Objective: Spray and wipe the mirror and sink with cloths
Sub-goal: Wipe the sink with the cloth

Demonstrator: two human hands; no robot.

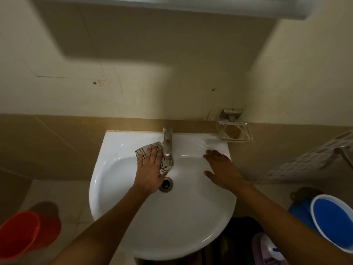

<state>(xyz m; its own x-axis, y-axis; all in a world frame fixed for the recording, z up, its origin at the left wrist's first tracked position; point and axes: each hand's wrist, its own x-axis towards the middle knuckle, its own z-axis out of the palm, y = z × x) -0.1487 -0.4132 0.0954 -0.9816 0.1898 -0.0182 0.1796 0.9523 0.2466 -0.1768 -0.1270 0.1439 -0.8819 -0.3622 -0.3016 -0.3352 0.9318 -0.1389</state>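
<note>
A white round sink point(118, 207) fills the middle of the view, with a metal tap point(167, 144) at its back and a drain point(165, 184) in the bowl. My left hand point(150, 169) lies flat with straight fingers on a white cloth with dark wavy lines point(166, 165), pressing it against the sink's back slope just left of the tap. My right hand point(221, 169) rests flat and empty on the sink's right rim. The lower edge of the mirror point(172, 4) shows at the very top.
A metal soap dish point(234, 131) is fixed to the wall right of the tap. A red bucket point(21, 234) stands on the floor at the lower left, a blue bucket point(334, 220) at the right. A pale purple bottle point(267, 249) sits below the sink's right side.
</note>
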